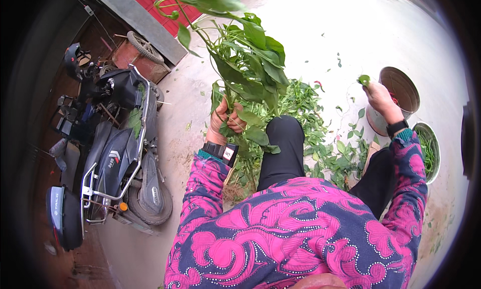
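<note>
My left hand is closed round the stems of an uprooted leafy pepper plant, held upright in front of my left knee. Its broad green leaves spread above the fist, and a small curled green pepper hangs near the top. Below the hand, stems run down toward a tangle of roots. Out to the right, my right hand pinches a small green leaf at its fingertips, beside a tall metal bucket. Some red pieces show inside that bucket, partly hidden by the hand.
A second bucket holding many thin green peppers stands by my right forearm. Plucked leaves and plants lie heaped on the concrete ahead and between my knees. At left stand a dark electric scooter and a rusty red cart.
</note>
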Tool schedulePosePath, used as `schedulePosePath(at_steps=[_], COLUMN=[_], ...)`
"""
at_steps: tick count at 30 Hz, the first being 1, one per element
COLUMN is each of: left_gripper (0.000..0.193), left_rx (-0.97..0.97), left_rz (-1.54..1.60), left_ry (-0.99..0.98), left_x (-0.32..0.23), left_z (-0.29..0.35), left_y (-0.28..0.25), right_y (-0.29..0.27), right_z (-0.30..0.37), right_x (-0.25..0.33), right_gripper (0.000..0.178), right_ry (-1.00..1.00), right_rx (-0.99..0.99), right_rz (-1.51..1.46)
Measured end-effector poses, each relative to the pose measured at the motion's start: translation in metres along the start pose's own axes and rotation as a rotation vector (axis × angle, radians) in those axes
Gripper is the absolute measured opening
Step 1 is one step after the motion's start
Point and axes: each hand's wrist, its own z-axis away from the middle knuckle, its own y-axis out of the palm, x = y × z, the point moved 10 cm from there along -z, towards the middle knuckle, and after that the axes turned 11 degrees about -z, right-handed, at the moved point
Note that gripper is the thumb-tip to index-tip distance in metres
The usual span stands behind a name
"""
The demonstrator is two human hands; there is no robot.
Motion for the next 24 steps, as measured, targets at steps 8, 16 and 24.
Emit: schedulePosePath(at_steps=[8, 16, 24], left_gripper=[0.056, 0.058, 0.035], left_rx=[-0.142, -0.054, -0.306], left_rz=[0.222, -0.084, -0.218], left_ry=[0.146, 0.254, 0.576], left_x=[-0.037, -0.06, -0.109], left_z=[0.035, 0.058, 0.143], left_y=[-0.031, -0.021, -0.019], right_y=[-0.116, -0.164, -0.021], right_z=[0.159, 0.279, 0.216], right_x=[-0.232, -0.325, -0.314], right_gripper=[0.028, 0.039, 0.043], right_ry=[0.654, 0.937, 0.834], right_rx=[-0.138, 0.183, 0.278], right_rz=[-0.027, 0.641, -0.416])
